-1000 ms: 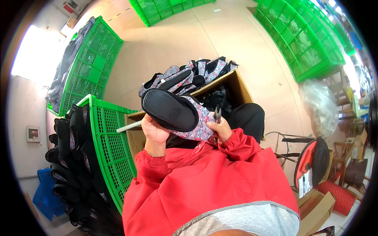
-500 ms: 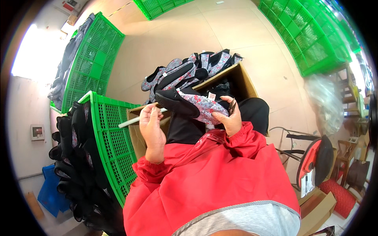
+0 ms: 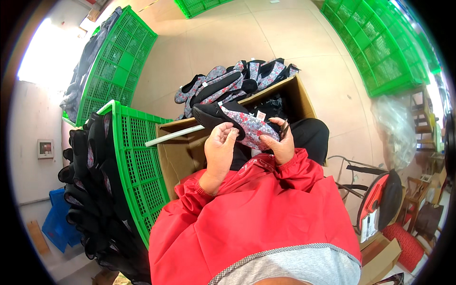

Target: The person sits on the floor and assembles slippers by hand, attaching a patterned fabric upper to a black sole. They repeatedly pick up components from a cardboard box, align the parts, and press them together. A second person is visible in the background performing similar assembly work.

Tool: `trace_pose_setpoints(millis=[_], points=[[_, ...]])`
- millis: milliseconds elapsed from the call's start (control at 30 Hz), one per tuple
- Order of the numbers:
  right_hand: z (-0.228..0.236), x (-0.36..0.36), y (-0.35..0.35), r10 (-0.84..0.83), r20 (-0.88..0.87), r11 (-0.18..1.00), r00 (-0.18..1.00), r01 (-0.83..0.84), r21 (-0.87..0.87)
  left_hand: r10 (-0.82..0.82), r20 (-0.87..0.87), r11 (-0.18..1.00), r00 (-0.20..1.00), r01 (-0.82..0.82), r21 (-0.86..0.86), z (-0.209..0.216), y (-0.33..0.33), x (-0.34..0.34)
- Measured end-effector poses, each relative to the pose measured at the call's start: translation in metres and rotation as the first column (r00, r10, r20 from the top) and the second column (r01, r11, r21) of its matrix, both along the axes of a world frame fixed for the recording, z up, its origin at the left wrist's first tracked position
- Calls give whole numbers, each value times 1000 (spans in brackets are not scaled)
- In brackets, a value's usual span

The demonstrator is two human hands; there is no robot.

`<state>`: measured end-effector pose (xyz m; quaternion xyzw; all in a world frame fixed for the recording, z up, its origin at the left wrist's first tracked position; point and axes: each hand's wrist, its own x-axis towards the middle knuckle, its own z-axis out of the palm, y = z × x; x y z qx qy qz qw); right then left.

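A soft slip-on shoe (image 3: 254,129), black with a grey, red and white floral print, is held over an open cardboard box between my knees. My right hand (image 3: 283,146) is closed round its floral end, thumb on the near side. A slim dark tool (image 3: 285,126), perhaps thread snips, shows between the right fingers. My left hand (image 3: 221,151) is closed in a pinch at the edge of the shoe's black part. Whether these fingertips grip the edge itself or something thin cannot be seen. A small white tag (image 3: 261,115) sticks up from the shoe.
The cardboard box (image 3: 300,97) has dark contents, and a pale rod (image 3: 173,136) lies across its left side. Similar shoes (image 3: 221,88) are heaped beyond it. A green crate (image 3: 140,156) with black shoes stands left; more green crates (image 3: 365,42) stand farther off.
My left hand has moved right, from beside the rod to the shoe's edge, still pinched. My right hand keeps its hold on the shoe. The whole view has shifted slightly.
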<state>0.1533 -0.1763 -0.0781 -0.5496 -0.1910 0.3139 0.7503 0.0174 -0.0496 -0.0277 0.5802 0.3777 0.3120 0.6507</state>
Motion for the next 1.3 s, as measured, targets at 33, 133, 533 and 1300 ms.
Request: trace_pose_setpoints(millis=[33, 133, 533, 1300], points=[[0, -1, -1, 7, -6, 1000, 1000, -7, -3, 35, -2, 997, 999, -35, 63, -1, 0, 0], [3, -3, -4, -3, -33, 1000, 999, 2, -14, 231, -78, 858, 970, -165, 487, 4, 9, 5], [-2, -9, -5, 5, 48, 1000, 999, -5, -2, 323, -191, 399, 927, 50, 916, 25, 55, 0], [-1, -7, -4, 99, -456, 995, 885, -103, 16, -86, -352, 758, 932, 291, 584, 1, 9, -4]])
